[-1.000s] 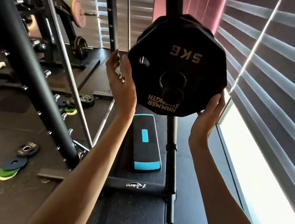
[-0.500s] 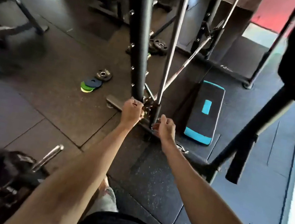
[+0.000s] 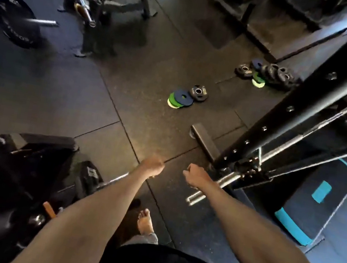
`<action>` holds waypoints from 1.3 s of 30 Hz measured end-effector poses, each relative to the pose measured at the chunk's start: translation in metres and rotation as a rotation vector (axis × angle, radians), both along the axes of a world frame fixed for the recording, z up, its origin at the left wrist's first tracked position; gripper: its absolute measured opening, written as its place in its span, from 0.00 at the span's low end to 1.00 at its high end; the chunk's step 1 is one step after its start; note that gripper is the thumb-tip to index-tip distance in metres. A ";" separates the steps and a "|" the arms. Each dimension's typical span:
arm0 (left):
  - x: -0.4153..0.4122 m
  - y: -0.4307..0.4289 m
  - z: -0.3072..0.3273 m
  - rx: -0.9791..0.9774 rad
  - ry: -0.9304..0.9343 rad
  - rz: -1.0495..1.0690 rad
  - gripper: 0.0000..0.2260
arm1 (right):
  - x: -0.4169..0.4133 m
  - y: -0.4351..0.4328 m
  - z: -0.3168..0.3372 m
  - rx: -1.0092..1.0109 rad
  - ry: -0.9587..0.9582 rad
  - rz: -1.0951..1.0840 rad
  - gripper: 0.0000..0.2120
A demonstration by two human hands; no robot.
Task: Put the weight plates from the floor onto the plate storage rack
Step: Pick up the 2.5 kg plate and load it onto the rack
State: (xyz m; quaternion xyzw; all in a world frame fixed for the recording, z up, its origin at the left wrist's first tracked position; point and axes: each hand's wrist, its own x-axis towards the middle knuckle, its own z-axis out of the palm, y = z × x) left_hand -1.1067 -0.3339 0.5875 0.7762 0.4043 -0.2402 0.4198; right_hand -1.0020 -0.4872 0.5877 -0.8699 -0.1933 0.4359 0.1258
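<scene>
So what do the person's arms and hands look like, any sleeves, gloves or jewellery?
The left forearm and right forearm are bare, no sleeves in view. The left hand and right hand wear no gloves; no watch, wristband or ring shows.

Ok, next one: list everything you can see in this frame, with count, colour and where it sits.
near plate pile: one pile, blue, green, yellow-green and black plates, on the floor mid-frame
far plate pile: one pile, mostly black with some blue and green, on the floor further off, beside the upright
large plate: one, black, on a bar at far left
rack upright: one, black, slanting across the right side
step platform: one, black with teal trim, on the floor at right
floor mats: dark rubber tiles, throughout
bare foot: one, bottom centre
left hand: fingers curled, holding nothing
right hand: fingers curled, holding nothing
</scene>
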 end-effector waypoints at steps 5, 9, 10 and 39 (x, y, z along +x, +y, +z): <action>0.038 0.079 -0.001 0.054 0.070 -0.056 0.15 | 0.049 0.076 -0.006 -0.016 -0.021 0.155 0.17; 0.087 0.130 -0.016 0.067 0.120 -0.210 0.16 | 0.106 0.129 -0.031 -0.036 -0.015 0.192 0.16; 0.102 0.142 -0.020 0.070 0.128 -0.254 0.15 | 0.124 0.141 -0.038 -0.036 -0.011 0.178 0.16; 0.632 0.428 -0.178 0.041 0.250 -0.748 0.12 | 0.538 0.386 -0.184 -0.038 0.234 -0.544 0.10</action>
